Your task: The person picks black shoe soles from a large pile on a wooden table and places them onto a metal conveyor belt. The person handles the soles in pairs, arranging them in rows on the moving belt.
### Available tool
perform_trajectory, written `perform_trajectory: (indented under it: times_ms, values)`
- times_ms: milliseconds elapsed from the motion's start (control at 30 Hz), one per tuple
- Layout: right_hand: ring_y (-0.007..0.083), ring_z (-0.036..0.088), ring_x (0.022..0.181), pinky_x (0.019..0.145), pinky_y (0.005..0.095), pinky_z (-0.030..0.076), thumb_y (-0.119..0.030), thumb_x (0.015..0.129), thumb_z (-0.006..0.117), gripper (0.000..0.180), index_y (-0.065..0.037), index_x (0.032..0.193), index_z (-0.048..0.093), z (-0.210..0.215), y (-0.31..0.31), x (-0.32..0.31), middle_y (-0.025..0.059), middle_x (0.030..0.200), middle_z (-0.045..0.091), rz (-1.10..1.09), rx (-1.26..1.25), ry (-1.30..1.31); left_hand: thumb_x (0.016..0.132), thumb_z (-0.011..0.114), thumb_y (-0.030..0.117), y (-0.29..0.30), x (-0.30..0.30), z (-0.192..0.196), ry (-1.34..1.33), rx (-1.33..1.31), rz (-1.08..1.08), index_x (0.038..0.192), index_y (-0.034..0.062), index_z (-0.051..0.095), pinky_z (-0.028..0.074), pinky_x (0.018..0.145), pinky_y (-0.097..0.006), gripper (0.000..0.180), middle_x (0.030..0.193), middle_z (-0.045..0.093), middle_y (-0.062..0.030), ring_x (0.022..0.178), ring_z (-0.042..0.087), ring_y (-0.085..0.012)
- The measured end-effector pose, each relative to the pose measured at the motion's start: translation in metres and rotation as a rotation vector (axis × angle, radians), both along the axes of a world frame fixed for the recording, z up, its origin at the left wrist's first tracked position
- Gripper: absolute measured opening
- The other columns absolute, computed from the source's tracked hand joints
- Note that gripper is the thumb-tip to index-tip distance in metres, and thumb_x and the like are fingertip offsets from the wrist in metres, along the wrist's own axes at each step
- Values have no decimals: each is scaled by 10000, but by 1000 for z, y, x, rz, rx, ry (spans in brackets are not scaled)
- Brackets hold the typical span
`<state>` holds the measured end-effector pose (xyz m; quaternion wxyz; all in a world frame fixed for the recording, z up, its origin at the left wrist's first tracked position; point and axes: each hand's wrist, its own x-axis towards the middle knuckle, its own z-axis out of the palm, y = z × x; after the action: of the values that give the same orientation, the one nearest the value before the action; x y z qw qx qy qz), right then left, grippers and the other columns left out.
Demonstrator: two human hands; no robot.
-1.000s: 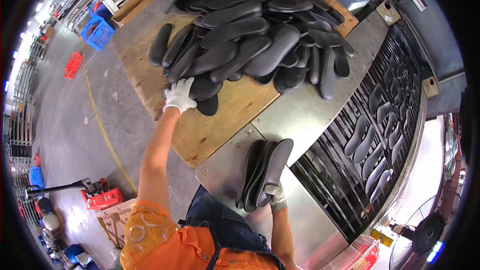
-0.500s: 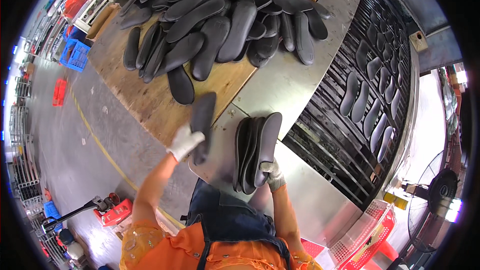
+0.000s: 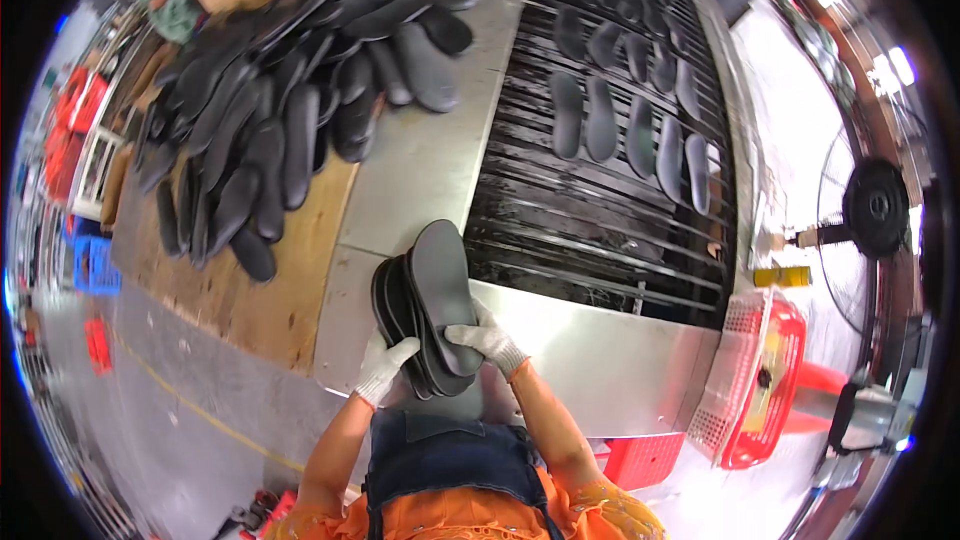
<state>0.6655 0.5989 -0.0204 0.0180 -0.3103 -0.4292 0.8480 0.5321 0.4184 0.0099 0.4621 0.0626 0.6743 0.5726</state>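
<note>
Soles [image 3: 432, 308], black, flat, matte and rubbery, stacked on edge at the near lip of the steel desk [image 3: 420, 170], just left of the slatted conveyor [image 3: 590, 210]; left hand [image 3: 385, 368] in a white knit glove closed under the stack's lower edge, right hand [image 3: 487, 338] wrapped over the top sole. Likely to fan out and slip off the smooth steel if either grip loosens, thin curved pieces sliding easily on each other. Beyond: loose heap of soles [image 3: 280, 120] on a wooden board [image 3: 270, 310], single soles in a row [image 3: 630, 130] on the slats.
</note>
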Motion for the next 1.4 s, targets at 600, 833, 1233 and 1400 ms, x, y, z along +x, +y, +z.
perform_trajectory:
  times_ms: [600,833,1233,1400]
  values:
    - [228,701,853,791,371,597,45,802,703,391,59,1178,597,-10,273,162,142,1018,709,-723,-29,-46,760,710,147,315,78,-38,197,14,-305,1249,5,623,495,947,-342,517,1119,721,-115,1024,659,-214]
    - [255,699,850,816,376,550,-180,701,802,564,-5,1207,623,-45,346,208,161,990,720,-487,812,-830,770,748,164,371,81,-78,178,-22,-281,1201,4,645,505,923,-329,471,1094,732,-113,975,679,-205]
    - [424,617,1103,958,478,514,-306,696,777,1046,-129,1580,246,16,331,156,255,1242,566,-181,1015,-981,844,770,195,382,93,-77,142,-54,-331,1259,-2,632,498,948,-335,480,1159,716,-110,1024,657,-192]
    - [437,628,1105,965,491,515,-317,693,765,1033,-142,1573,253,11,343,185,256,1247,571,-364,995,-1068,901,708,181,373,74,-88,142,-31,-218,1258,8,630,506,918,-345,404,1152,708,-100,1008,650,-188]
